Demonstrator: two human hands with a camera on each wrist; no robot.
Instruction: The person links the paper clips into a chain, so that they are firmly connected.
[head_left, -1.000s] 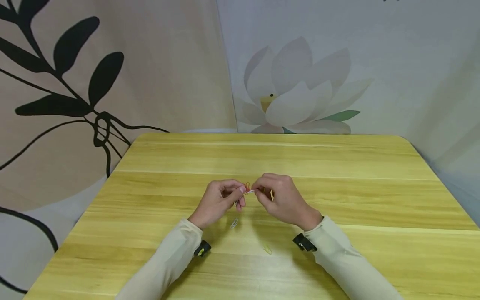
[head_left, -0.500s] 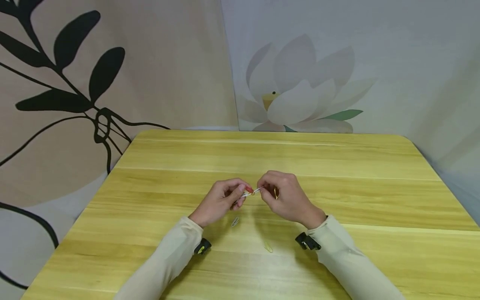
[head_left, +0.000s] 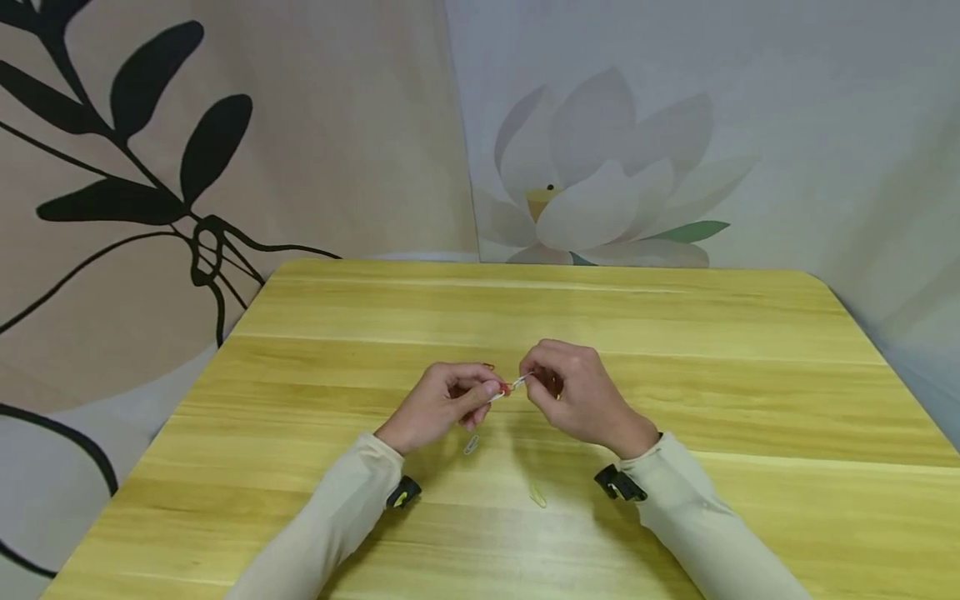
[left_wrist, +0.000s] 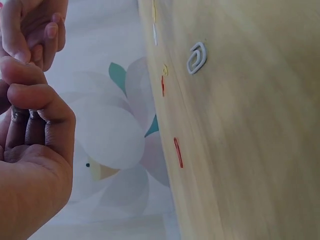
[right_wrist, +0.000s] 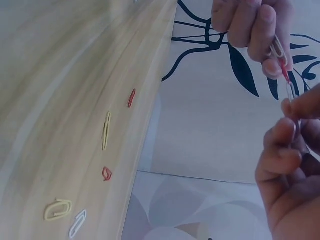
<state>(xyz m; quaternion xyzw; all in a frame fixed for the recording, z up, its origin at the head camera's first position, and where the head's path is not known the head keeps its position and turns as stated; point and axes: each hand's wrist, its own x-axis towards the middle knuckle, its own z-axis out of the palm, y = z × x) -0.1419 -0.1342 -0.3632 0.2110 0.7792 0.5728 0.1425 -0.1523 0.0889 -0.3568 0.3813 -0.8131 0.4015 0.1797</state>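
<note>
My left hand point(head_left: 442, 400) and right hand point(head_left: 581, 392) face each other above the wooden table. In the right wrist view, a short chain runs between them: a white paper clip point(right_wrist: 277, 50) at the left fingers, a red paper clip point(right_wrist: 285, 73) in the middle, and another white paper clip point(right_wrist: 291, 90) by the right hand. The left thumb and fingers pinch the chain at the red and white clips. My right thumb and forefinger pinch the white clip's other end. How the clips interlock is too small to tell.
Below the hands lie a loose white paper clip point(head_left: 471, 445) and a yellow paper clip point(head_left: 537, 495). More loose clips show in the wrist views, among them a red clip point(left_wrist: 178, 152) and a yellow clip point(right_wrist: 106, 131). Patterned cloth point(head_left: 360, 125) hangs behind the table.
The right hand has shifted slightly right, away from the left hand, widening the gap. More of the chain shows between them. The nearer loose clips on the table lie unchanged.
</note>
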